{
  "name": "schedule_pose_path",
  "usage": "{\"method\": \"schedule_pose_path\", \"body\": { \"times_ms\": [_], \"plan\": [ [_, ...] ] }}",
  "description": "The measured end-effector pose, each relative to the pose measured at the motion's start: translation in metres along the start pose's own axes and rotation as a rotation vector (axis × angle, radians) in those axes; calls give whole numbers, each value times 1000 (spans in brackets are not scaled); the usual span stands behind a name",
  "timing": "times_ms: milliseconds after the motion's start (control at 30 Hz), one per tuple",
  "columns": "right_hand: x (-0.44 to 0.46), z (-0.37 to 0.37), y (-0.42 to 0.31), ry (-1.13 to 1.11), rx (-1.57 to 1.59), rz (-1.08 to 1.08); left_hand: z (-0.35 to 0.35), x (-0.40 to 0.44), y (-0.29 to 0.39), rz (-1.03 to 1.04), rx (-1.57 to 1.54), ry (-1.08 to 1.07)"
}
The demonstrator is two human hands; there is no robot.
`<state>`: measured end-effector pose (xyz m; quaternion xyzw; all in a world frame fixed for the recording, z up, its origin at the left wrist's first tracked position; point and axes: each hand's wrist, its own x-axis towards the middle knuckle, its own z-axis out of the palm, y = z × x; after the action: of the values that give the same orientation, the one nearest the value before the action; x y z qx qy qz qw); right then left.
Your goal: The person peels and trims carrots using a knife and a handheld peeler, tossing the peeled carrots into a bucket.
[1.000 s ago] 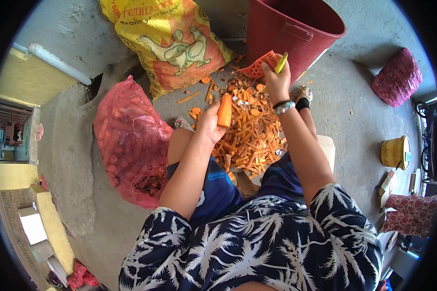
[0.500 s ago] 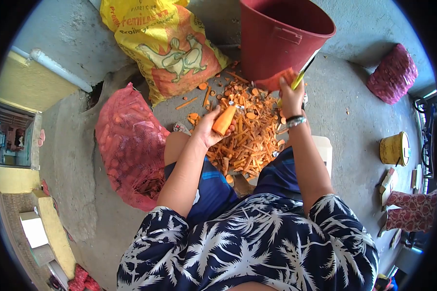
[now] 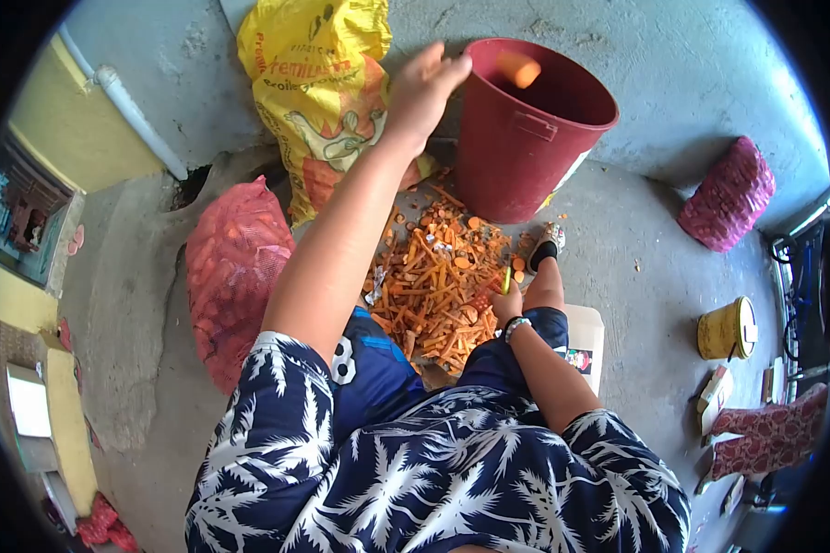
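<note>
1. My left hand [image 3: 427, 97] is up high, by the near left edge of the big red bin [image 3: 507, 157]. It is open with nothing in it. The fingers are a bit blurry, and I can't tell if they touch the rim.
2. The orange carrot [image 3: 519, 69] is to the right of my left hand, apart from my fingers. It shows in the mouth of the bin. It is blurry too, so I can't tell if it touches the inside.
3. My right hand [image 3: 507, 306] is down low by my leg, well apart from the carrot. Its fingers are closed around a green handle [image 3: 506, 279] that sticks up. Something red-orange is next to it, but it is too small to make out.
4. A big pile of orange peels [image 3: 433, 290] sits on the floor [image 3: 636, 240] between my legs, just left of my right hand.
5. A yellow sack [image 3: 314, 83] stands behind my left arm. A red net bag [image 3: 235, 267] full of carrots is on my left side.
</note>
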<state>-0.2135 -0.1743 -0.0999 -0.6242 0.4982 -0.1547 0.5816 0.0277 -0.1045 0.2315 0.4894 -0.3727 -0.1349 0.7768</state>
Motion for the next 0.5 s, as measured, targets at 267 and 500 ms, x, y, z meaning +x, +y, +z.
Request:
{"method": "schedule_pose_path", "body": {
  "times_ms": [267,500],
  "plan": [
    [11,24,35,-100,-17,-176,-208,-186,-68,-180,671,201],
    [20,29,37,-54,-242,-140,-407,-459,-191,-1167,1289,224]
  ]
}}
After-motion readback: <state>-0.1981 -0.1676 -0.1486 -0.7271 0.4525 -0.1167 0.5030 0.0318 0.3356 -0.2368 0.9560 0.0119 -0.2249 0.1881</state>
